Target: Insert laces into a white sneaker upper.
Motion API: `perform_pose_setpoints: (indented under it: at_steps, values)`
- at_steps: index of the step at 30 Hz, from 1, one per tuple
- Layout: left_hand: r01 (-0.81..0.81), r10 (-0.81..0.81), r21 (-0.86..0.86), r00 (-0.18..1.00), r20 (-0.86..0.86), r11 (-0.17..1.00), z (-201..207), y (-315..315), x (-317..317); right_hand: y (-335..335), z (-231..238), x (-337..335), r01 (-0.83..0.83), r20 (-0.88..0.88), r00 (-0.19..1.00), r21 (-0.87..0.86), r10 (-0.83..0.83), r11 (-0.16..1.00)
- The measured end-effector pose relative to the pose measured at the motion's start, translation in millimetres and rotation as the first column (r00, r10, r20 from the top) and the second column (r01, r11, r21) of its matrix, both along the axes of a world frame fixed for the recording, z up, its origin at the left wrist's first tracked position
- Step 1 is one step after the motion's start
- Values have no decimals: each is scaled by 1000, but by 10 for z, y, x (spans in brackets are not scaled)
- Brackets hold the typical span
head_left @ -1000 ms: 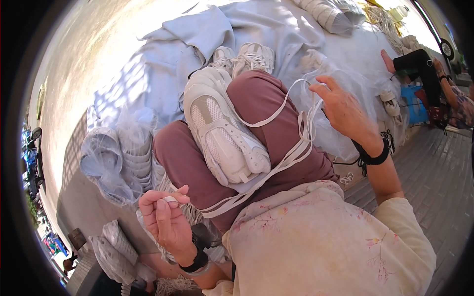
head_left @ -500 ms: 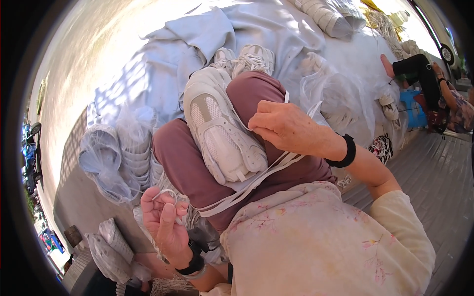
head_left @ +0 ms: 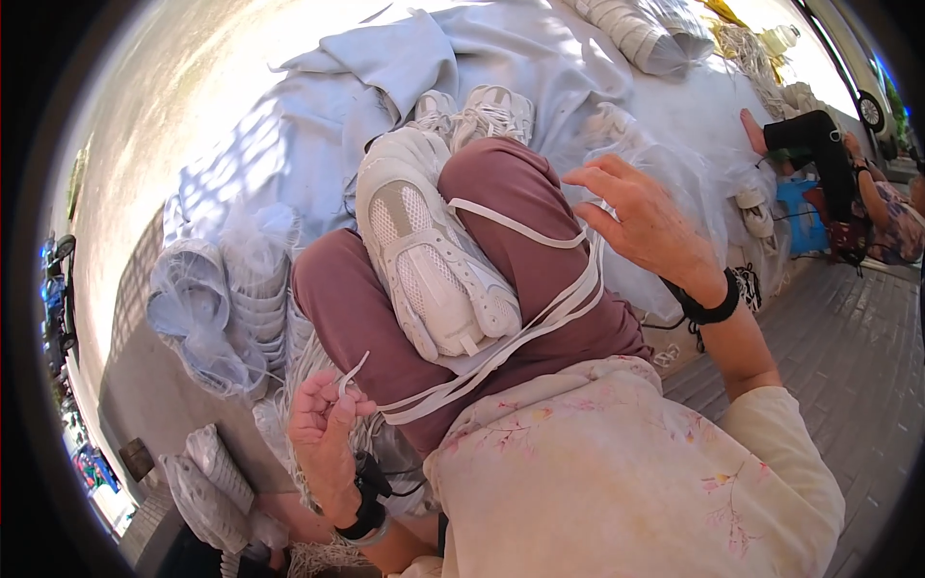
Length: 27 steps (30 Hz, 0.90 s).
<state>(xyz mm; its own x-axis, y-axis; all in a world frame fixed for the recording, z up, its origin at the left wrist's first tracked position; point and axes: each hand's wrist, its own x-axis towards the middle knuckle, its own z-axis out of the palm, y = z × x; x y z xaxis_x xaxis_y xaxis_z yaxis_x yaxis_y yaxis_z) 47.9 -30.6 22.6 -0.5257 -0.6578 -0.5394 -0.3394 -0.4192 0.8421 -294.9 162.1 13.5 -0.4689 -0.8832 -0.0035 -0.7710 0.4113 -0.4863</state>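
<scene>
A cream and grey sneaker [head_left: 438, 270] lies across my lap, its toe end toward me. From its right side a flat white shoelace [head_left: 515, 225] runs over my right thigh. More white lace strands cross both thighs below the toe. Beyond my right knee, my right hand [head_left: 653, 223] is held up with thumb and fingers apart, close to the lace but gripping nothing visible. Beside my left thigh, my left hand [head_left: 326, 429] pinches a lace, whose thin end sticks up above the thumb.
Laced sneakers [head_left: 493, 114] stand past my knees on a pale sheet [head_left: 520, 48]. Bagged stacked shoe parts [head_left: 260, 289] lie left, beside loose laces [head_left: 306, 371]. Clear plastic [head_left: 665, 183] lies right. Another person [head_left: 882, 193] sits at far right near a blue stool [head_left: 802, 214].
My right hand has let go of the lace and moved right, its fingers spreading. The lace now rests on my right thigh. My left hand stays nearly in place, with its lace end now upright.
</scene>
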Motion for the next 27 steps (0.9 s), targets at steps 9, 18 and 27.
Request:
perform_pose_setpoints:
  at_steps: [9, 18, 27]
  values:
    - [-69, 45, -142, 985, -167, 987, 26, 71, -295, -982, -231, 387, -333, -345, 889, -37, 301, 942]
    - [93, -105, -184, 993, -55, 978, 224, -19, -656, -707, -15, 287, -157, 390, 892, -205, 228, 966]
    - [216, -207, -211, 976, 66, 953, -38, 37, -1033, -555, -157, 454, -218, 207, 950, -91, 232, 972]
